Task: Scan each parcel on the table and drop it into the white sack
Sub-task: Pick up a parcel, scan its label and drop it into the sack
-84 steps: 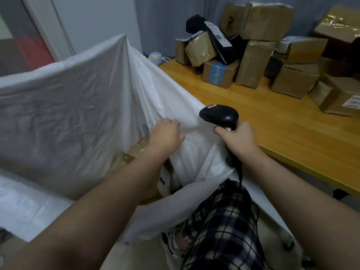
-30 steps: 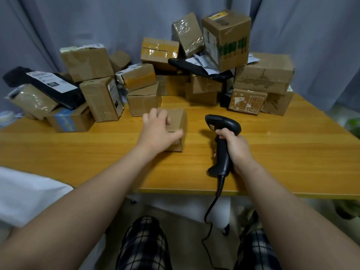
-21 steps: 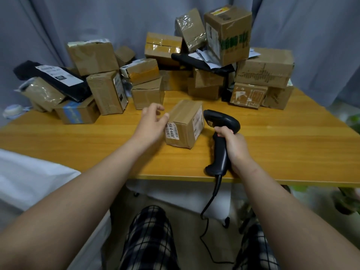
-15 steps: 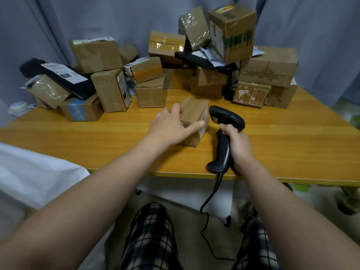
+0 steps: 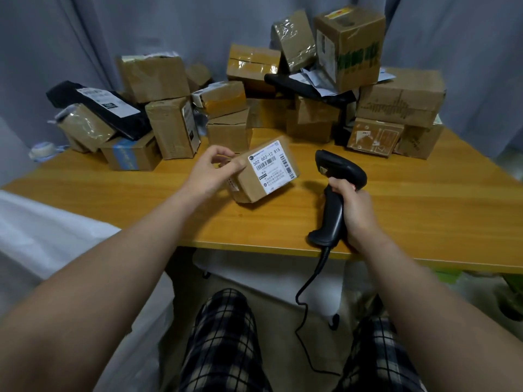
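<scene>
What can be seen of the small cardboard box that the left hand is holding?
The small cardboard box is brown, closed and tilted, its lower edge seemingly resting on the wooden table. A white shipping label with barcodes and the number 502 602-12 815 faces up toward the camera; a smaller sticker sits on its left side. The left hand grips its left end.
</scene>
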`<state>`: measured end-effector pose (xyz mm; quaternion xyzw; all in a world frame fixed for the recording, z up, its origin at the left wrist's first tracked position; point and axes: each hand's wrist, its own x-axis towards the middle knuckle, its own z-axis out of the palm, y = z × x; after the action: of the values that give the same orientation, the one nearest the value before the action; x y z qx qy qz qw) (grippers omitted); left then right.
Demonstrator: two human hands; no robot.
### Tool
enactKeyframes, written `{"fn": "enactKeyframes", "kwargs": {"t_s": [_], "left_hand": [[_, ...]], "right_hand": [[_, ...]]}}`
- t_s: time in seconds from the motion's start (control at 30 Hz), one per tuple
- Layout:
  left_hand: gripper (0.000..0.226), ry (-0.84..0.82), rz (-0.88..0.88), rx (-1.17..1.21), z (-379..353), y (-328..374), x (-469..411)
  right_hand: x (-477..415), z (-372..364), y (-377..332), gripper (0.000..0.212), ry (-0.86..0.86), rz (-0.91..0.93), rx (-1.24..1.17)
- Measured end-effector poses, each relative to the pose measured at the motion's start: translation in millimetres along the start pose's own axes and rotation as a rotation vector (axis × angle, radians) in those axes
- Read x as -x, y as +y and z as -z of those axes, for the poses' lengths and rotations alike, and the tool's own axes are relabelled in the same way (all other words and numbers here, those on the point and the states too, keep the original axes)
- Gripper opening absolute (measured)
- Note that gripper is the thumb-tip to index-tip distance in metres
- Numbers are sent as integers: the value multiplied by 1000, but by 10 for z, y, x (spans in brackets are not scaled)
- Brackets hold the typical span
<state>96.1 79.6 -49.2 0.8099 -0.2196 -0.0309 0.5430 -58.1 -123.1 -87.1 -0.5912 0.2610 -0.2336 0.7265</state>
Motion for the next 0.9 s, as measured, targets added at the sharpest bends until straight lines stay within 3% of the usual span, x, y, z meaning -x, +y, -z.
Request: {"fn": "enactKeyframes", "kwargs": {"t_s": [0.17,0.3,0.43,0.9], "left_hand": [[24,59,-98,61,229,-94,109],[18,18,-103,89,335,-185,230],[20,-5,-99,86,406,-187,272],[18,-40,-67,103,432,-204,238]], "right_hand": [[216,-204,-81,13,-80,75,55],[475,-459,65,30,-94,366,409],[626,-590,233,38,-64,505,590],[594,-569,368,44,-39,660,619]]}}
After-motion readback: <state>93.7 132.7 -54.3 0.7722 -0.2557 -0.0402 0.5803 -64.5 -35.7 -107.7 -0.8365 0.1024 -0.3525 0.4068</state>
